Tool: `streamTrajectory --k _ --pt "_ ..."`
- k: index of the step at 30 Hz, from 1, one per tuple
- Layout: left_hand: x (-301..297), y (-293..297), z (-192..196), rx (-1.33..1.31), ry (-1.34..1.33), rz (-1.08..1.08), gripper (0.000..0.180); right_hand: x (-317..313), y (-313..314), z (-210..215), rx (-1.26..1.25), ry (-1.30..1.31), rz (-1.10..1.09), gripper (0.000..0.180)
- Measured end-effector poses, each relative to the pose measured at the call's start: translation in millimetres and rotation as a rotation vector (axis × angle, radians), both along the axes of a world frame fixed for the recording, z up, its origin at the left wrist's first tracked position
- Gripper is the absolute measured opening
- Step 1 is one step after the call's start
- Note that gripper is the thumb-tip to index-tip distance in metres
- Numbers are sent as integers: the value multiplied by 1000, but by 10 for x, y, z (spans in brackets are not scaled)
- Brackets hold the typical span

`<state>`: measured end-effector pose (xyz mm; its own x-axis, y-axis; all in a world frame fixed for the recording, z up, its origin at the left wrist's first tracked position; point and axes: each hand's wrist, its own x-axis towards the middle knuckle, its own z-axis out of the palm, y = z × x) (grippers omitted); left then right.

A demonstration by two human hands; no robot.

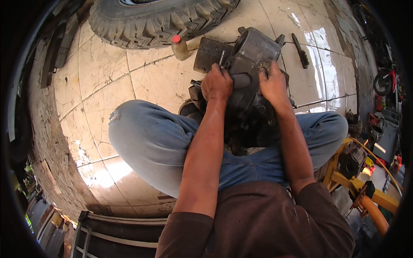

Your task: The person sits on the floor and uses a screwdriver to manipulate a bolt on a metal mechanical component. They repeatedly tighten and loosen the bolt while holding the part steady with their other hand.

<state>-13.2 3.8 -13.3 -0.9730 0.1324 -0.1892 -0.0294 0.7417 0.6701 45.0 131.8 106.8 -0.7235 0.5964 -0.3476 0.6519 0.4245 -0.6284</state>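
A large dark, grimy metal machine housing [254, 48] sits on the tiled floor between my bent legs, tilted, its boxy end away from me. My left hand [217, 84] is closed at its left side, with a thin metal rod [222, 58] sticking up from the fingers. What kind of tool the rod is, I cannot make out. On the housing's right side, my right hand [274, 86] grips its upper surface with fingers bent and blackened. Just beyond my left hand lies a dark flat block [210, 53].
A big knobby tire [163, 26] lies at the far side. Near it stands a bottle [180, 50] with a red cap. A black brush [300, 50] rests to the right. Behind me at left is a dark slatted frame [120, 234]; a yellow metal frame [378, 200] stands at right.
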Motion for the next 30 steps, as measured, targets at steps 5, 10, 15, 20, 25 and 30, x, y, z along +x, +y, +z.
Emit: streamTrajectory --k 5,10,15,20,25,30 --pt "-3 40 44 -8 4 -9 26 96 196 -345 256 182 126 25" --pt "-20 33 42 -17 -25 -18 26 33 213 -233 113 92 102 26" --pt "-16 29 54 -7 -25 -15 26 -29 88 -74 85 83 94 26" --pt "-17 19 41 -2 -24 -26 25 -101 -6 -17 47 15 31 24" --pt "-9 19 43 -20 -34 -28 25 -156 -27 44 23 -45 14 24" --pt "7 68 96 -8 -42 -38 28 26 435 -463 182 179 175 28"
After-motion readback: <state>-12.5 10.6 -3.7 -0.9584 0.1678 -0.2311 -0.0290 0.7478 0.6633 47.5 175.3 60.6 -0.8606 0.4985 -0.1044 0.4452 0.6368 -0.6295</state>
